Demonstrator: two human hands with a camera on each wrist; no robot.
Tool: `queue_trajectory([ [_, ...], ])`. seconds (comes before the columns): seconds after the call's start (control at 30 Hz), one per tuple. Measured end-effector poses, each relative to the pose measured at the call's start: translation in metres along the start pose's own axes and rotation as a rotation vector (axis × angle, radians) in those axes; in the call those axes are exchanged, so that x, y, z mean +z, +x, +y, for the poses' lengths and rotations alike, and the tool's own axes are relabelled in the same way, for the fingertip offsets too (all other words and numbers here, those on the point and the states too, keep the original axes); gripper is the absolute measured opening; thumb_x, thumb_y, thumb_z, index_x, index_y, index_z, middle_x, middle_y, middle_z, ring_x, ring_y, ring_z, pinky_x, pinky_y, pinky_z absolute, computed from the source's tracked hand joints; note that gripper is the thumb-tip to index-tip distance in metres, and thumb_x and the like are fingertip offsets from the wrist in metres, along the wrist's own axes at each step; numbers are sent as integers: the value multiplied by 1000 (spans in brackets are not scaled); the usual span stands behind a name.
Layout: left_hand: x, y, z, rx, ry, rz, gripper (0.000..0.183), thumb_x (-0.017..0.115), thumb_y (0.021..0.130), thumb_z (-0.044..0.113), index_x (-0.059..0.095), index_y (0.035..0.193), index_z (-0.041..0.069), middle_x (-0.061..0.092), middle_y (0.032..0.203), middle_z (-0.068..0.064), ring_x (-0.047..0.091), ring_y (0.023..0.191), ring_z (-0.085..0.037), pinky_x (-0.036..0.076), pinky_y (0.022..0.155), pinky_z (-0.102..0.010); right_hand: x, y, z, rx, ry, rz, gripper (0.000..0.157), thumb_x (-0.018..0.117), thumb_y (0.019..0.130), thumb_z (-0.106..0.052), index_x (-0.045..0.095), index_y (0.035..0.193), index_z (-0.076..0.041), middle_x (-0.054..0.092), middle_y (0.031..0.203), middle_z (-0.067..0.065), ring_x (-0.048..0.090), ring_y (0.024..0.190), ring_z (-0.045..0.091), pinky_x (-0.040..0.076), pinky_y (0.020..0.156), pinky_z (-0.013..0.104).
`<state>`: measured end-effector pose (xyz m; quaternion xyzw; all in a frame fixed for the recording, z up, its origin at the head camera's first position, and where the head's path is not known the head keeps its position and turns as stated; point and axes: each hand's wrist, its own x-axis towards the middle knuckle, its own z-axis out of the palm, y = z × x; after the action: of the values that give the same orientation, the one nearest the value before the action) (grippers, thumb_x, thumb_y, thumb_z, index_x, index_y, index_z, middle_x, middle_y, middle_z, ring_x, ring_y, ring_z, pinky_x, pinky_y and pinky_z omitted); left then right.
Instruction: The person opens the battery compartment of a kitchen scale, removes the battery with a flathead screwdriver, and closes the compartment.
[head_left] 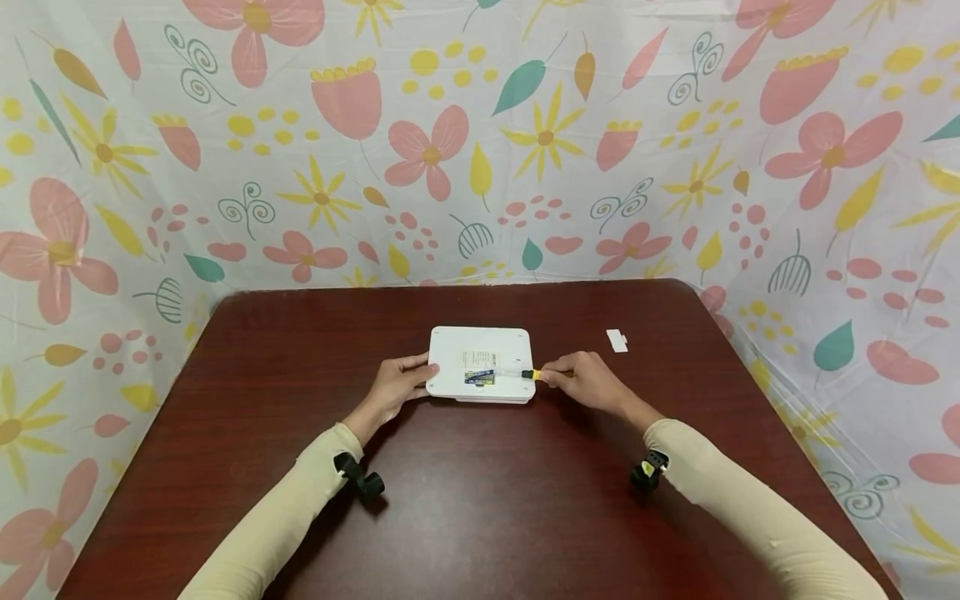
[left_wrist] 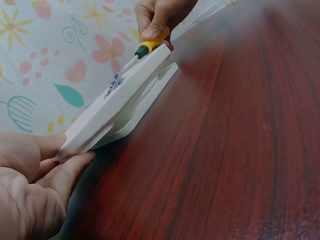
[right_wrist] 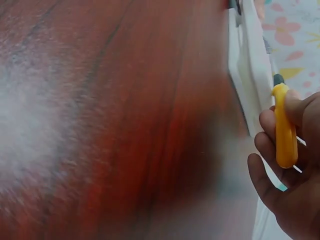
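A flat white device [head_left: 450, 350] lies on the table with a printed label and screw holes facing up. Blue batteries [head_left: 480, 377] show in an opening near its front edge; one seems tilted up. My left hand [head_left: 397, 385] grips the device's left edge, thumb on top and fingers beneath, as the left wrist view shows. In my right hand [head_left: 588, 381] is a screwdriver [right_wrist: 285, 130] with a yellow handle and dark collar, pinched between thumb and fingers. Its thin shaft reaches left across the device, the tip at the batteries; whether it touches them I cannot tell.
A small white battery cover [head_left: 617, 340] with a tab lies on the dark red-brown table [head_left: 495, 500], right of the device. Behind the table and along both sides hangs a flower-printed curtain [head_left: 480, 167]. Each forearm wears a black strap with a camera.
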<state>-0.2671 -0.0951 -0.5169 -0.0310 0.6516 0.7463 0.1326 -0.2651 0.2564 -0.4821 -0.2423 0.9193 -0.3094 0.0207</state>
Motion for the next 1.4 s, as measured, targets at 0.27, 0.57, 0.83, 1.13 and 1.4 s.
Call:
queue_trajectory([
  [0.27,0,1,-4,-2,-22,15,51,68,97,1,51,144,-10,61,134,-29,70,89,-14,63,77,-30,-3,-3,5,12,36,52,21,72,98,-24,81,109,-8,75,86,-3,60,71,11,51,62,25],
  [0.57,-1,0,-1,-6,-20,20,52,68,97,2,50,144,-10,63,131,-27,70,90,-14,63,77,-30,-28,-1,-21,-126,-95,42,15,74,96,-18,82,107,-9,74,85,-3,53,65,7,45,56,23],
  [0.83,-1,1,-3,-6,-24,26,50,68,97,1,52,143,-9,66,128,-26,71,88,-15,63,76,-31,-42,9,-52,-169,-208,-22,16,74,96,-19,82,102,-7,78,94,4,46,57,5,38,54,24],
  [1.13,0,-1,-1,-14,-28,22,50,68,97,1,52,144,-8,65,128,-27,71,89,-16,63,78,-33,-46,17,-70,-153,-231,-138,15,72,98,-20,84,99,-11,78,92,2,31,45,4,30,50,23],
  [1.4,0,0,-1,-2,-17,19,49,69,97,3,53,143,-8,66,127,-26,71,88,-15,63,77,-31,-44,24,-79,-153,-287,-178,16,72,98,-19,83,95,-8,54,55,-9,32,45,6,30,50,23],
])
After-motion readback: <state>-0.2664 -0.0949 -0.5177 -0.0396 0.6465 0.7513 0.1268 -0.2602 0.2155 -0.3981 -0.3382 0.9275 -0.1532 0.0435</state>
